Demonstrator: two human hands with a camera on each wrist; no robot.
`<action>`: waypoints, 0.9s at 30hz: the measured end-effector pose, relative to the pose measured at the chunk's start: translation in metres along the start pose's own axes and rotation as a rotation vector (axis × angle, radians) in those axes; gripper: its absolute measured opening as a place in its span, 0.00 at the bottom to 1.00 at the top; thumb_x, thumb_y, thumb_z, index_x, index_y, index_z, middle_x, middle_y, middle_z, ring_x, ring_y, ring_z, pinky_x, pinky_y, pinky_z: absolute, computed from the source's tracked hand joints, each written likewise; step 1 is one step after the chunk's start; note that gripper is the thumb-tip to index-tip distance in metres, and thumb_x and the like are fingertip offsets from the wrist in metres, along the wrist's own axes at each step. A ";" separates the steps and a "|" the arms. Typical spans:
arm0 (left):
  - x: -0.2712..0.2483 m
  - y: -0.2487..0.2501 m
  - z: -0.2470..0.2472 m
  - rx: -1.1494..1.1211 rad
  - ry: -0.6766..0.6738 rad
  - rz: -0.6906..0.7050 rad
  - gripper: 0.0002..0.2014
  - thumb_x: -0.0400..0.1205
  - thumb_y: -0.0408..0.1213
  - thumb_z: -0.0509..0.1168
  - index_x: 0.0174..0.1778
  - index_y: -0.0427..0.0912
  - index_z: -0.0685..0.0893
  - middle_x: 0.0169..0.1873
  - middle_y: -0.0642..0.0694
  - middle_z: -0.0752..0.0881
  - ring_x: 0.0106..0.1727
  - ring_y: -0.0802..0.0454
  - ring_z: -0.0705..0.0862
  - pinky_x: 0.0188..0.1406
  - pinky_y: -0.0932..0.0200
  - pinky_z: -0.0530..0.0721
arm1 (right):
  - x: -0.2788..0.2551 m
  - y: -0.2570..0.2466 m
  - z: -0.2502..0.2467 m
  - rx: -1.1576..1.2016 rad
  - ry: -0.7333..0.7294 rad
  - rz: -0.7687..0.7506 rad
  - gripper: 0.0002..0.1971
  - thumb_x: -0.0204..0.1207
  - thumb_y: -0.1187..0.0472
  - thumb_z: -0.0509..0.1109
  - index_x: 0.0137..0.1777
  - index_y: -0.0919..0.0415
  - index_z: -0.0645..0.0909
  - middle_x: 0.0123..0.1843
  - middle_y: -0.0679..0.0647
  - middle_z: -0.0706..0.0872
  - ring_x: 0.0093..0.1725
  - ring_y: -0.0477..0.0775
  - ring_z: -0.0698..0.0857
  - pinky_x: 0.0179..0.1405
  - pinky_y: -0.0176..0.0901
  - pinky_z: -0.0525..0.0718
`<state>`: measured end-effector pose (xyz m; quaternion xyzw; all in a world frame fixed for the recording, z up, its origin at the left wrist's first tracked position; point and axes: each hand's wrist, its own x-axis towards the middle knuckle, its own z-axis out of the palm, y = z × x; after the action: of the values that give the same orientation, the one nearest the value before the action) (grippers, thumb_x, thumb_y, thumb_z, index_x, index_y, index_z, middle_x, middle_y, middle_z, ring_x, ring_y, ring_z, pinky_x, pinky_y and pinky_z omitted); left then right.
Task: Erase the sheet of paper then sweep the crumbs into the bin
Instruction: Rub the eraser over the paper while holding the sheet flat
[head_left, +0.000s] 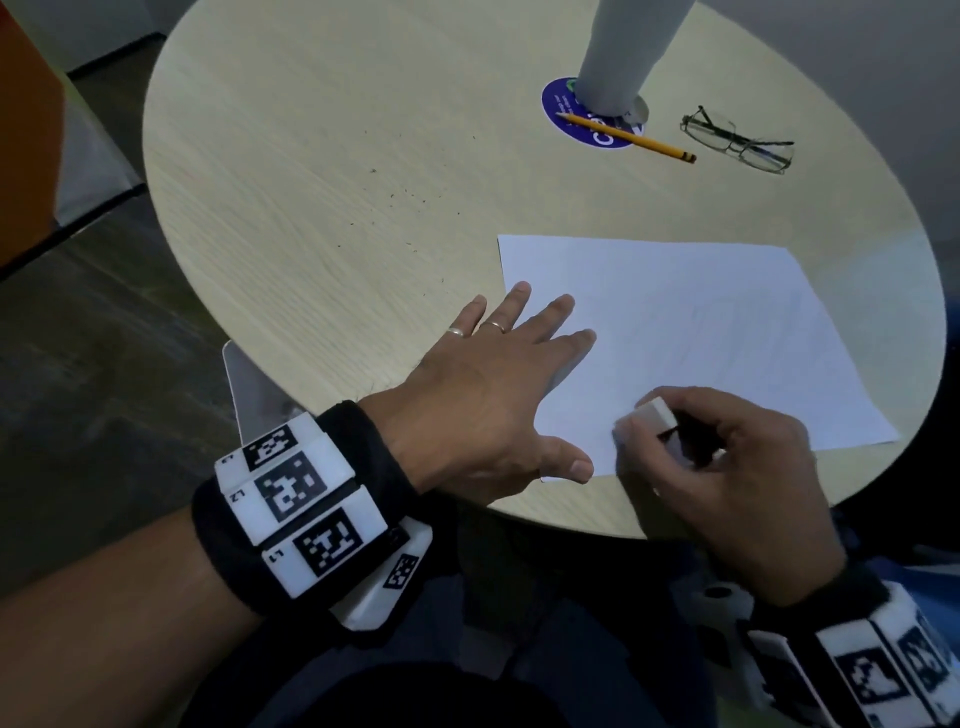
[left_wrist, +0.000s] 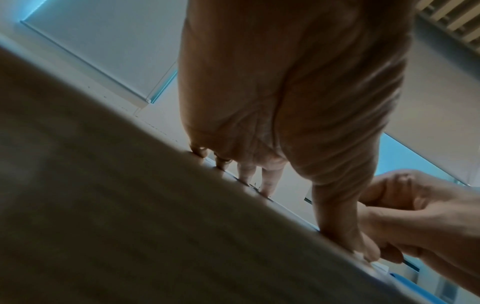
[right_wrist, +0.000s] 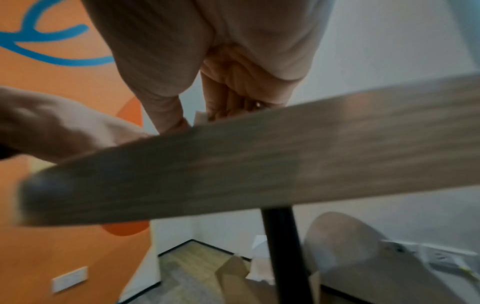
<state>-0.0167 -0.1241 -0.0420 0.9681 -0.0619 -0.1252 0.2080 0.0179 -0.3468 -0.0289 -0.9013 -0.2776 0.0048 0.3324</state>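
A white sheet of paper (head_left: 717, 332) lies on the round wooden table (head_left: 332, 171), near its front right edge. My left hand (head_left: 498, 384) lies flat with fingers spread, pressing the sheet's left side. My right hand (head_left: 727, 467) grips a white eraser (head_left: 652, 418) and holds it against the paper's near edge. Dark eraser crumbs (head_left: 405, 200) are scattered on the table left of the sheet. In the left wrist view my left hand (left_wrist: 272, 144) touches the table edge (left_wrist: 182, 205). The right wrist view shows my right hand (right_wrist: 221, 86) above the table edge (right_wrist: 259, 156).
A yellow pencil (head_left: 631, 138) lies across a blue round sticker (head_left: 563, 111) at the back, beside a grey column (head_left: 623, 52). Folded glasses (head_left: 740, 143) lie to its right. A pale bin rim (head_left: 236, 384) shows below the table's near left edge.
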 end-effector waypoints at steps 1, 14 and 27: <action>0.000 -0.001 0.000 -0.005 0.002 0.002 0.56 0.75 0.78 0.65 0.93 0.61 0.46 0.92 0.57 0.35 0.91 0.51 0.30 0.91 0.44 0.34 | -0.002 -0.006 0.005 0.004 -0.018 -0.025 0.11 0.77 0.66 0.80 0.34 0.58 0.85 0.29 0.51 0.81 0.31 0.54 0.80 0.34 0.48 0.79; 0.000 -0.013 -0.009 -0.035 -0.073 0.056 0.54 0.76 0.74 0.69 0.92 0.64 0.45 0.91 0.59 0.35 0.91 0.53 0.28 0.91 0.45 0.34 | 0.003 0.019 -0.009 0.000 0.072 0.107 0.11 0.78 0.66 0.79 0.34 0.60 0.85 0.29 0.53 0.84 0.31 0.53 0.83 0.35 0.46 0.82; 0.003 -0.006 -0.008 -0.119 -0.037 0.011 0.61 0.70 0.68 0.80 0.89 0.47 0.51 0.90 0.59 0.59 0.92 0.53 0.35 0.92 0.44 0.37 | -0.012 -0.002 -0.015 -0.043 -0.103 0.006 0.09 0.75 0.64 0.84 0.36 0.55 0.89 0.30 0.51 0.83 0.31 0.50 0.80 0.35 0.34 0.75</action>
<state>-0.0115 -0.1155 -0.0378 0.9511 -0.0633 -0.1455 0.2649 0.0092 -0.3603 -0.0185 -0.9076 -0.2917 0.0460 0.2982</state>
